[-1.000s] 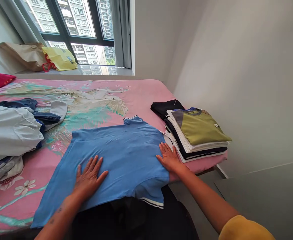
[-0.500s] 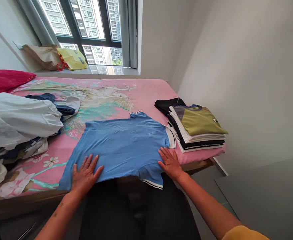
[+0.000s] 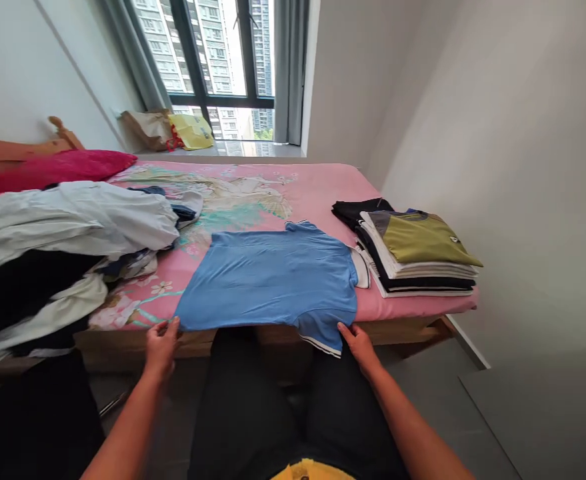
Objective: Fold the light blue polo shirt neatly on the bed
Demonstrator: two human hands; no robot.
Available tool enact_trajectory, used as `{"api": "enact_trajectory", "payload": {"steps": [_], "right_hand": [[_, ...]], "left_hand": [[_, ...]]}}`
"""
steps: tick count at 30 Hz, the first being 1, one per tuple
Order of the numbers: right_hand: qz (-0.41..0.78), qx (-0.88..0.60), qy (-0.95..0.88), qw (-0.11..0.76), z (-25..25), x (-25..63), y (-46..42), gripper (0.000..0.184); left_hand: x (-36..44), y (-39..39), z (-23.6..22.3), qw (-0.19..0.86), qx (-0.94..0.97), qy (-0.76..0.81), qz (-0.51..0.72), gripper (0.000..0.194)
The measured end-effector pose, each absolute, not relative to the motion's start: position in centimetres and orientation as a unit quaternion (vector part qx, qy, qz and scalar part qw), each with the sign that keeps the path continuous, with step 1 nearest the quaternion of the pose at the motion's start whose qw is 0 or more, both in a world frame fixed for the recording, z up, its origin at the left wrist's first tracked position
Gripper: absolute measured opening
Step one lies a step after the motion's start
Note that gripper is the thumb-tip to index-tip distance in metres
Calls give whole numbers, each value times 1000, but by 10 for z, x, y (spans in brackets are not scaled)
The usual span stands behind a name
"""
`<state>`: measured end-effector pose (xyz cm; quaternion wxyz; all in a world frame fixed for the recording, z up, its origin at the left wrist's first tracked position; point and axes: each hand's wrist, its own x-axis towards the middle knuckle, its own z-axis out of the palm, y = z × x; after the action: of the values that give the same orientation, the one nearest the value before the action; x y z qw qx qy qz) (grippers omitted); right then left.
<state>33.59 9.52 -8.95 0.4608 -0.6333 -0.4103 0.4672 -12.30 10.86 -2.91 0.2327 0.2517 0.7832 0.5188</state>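
Note:
A blue short-sleeved polo shirt (image 3: 273,277) lies spread sideways on the bed, its white collar (image 3: 361,268) to the right and its hem to the left. The near sleeve hangs over the bed's front edge. My left hand (image 3: 163,343) pinches the near corner of the hem, thumb and fingers closed on the cloth. At the near sleeve, my right hand (image 3: 357,343) has its thumb on top of the shirt and its fingers curled under, closed on the fabric by the shoulder.
Right of the shirt stands a stack of folded clothes (image 3: 423,250), an olive shirt on top. A loose heap of clothes (image 3: 87,220) fills the left side of the pink bed sheet (image 3: 317,180). A red pillow (image 3: 73,167) lies behind it. Bags (image 3: 190,131) sit on the windowsill.
Both hands have gone from lying flat on the shirt to gripping its near edge, left at the hem corner, right at the sleeve. The camera view has turned left.

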Motion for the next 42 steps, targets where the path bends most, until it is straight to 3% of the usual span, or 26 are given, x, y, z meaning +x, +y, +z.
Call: {"api": "enact_trajectory", "payload": {"steps": [7, 13, 16, 20, 25, 30, 36, 42], "right_hand": [[585, -522, -258, 564, -73, 313, 83, 46], [682, -528, -245, 443, -65, 301, 72, 54], [676, -509, -287, 448, -66, 298, 72, 52], [658, -505, -252, 498, -67, 299, 69, 46], [709, -493, -275, 423, -60, 302, 59, 39], [715, -458, -276, 451, -59, 303, 57, 30], [717, -459, -196, 487, -62, 301, 56, 15], [730, -471, -151, 472, -61, 292, 54, 19]], "left_hand": [[-126, 101, -29, 361, 172, 717, 571, 41], [-135, 96, -40, 388, 165, 687, 591, 36], [-135, 97, -47, 382, 181, 683, 596, 36], [-136, 98, -52, 345, 232, 684, 599, 47], [-142, 92, -52, 313, 359, 676, 562, 51], [-148, 90, -57, 123, 559, 702, 425, 45], [-147, 97, -60, 47, 590, 721, 362, 40], [-145, 98, -63, 27, 600, 721, 344, 39]]}}
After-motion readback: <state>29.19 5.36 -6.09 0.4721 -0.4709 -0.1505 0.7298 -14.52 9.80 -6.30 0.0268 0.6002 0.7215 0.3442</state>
